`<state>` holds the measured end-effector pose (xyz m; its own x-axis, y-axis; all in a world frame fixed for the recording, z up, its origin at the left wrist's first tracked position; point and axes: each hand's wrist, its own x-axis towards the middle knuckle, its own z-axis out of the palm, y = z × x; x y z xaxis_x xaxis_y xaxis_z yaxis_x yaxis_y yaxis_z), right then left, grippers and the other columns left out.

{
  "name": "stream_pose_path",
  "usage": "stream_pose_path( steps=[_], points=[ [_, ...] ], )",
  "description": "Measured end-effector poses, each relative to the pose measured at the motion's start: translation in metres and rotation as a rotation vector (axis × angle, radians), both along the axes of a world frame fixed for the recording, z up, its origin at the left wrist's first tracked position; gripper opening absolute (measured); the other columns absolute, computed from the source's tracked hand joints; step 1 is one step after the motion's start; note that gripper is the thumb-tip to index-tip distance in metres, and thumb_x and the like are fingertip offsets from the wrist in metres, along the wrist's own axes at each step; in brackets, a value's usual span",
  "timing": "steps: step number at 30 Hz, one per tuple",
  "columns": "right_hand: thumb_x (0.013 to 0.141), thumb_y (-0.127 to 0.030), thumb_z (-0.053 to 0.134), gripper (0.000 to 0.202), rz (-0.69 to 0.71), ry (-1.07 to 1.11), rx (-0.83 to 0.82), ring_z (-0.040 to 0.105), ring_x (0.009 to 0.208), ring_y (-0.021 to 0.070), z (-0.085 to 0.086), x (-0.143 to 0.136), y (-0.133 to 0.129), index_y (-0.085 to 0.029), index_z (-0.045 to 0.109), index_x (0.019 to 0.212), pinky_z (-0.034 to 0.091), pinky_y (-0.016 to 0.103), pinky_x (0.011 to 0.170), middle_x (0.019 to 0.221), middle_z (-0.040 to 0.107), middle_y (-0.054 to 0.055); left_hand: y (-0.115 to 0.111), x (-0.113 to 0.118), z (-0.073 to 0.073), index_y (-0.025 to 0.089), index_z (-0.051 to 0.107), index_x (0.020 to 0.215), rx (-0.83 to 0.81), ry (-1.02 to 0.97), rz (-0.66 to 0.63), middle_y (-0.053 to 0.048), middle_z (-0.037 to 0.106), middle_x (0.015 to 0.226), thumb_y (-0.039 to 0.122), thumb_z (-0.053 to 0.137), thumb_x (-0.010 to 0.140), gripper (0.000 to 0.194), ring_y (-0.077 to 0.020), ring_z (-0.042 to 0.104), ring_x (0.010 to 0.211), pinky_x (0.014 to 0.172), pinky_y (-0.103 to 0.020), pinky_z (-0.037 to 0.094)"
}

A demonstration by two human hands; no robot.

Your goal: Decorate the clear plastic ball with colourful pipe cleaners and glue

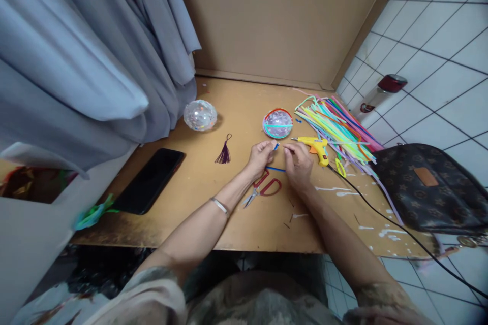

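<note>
At centre, a blue piece (276, 147) is pinched by left fingers (269, 145); if the closed right fingers (293, 149), hold unclear, drift outward, the glue gun (322, 151) may be bumped.

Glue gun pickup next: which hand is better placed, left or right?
Right, probably. The glue gun lies just beside the right hand; the left hand pinches a small blue piece and sits farther off. Can't tell whether the right holds anything.
</note>
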<state>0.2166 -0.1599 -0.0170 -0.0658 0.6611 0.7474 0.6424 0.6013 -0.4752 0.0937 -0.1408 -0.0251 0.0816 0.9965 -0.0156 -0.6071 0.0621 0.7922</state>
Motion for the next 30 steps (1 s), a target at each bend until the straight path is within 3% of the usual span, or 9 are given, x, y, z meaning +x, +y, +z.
stream_pose_path(
  steps=[12, 30],
  points=[
    [0.098, -0.025, 0.049, 0.018, 0.079, 0.015, 0.057, 0.063, 0.081, 0.0193, -0.0047, 0.0022, 0.004, -0.021, 0.066, 0.093, 0.053, 0.034, 0.074, 0.085, 0.067, 0.006, -0.0002, 0.0014, -0.002, 0.018, 0.04, 0.056, 0.044, 0.071, -0.003, 0.011, 0.025, 0.048, 0.063, 0.084, 0.055, 0.063, -0.0009, 0.019, 0.041, 0.043, -0.02, 0.013],
    [0.096, -0.024, 0.05, 0.018, 0.075, 0.012, 0.005, 0.063, 0.077, 0.0185, -0.0033, -0.0011, 0.0019, -0.022, 0.065, 0.087, 0.052, 0.034, 0.071, 0.08, 0.067, 0.005, -0.0007, 0.0028, -0.0031, 0.019, 0.04, 0.057, 0.042, 0.078, 0.024, 0.011, 0.026, 0.047, 0.064, 0.083, 0.054, 0.063, -0.0011, 0.02, 0.041, 0.042, -0.02, 0.014]
  ],
)
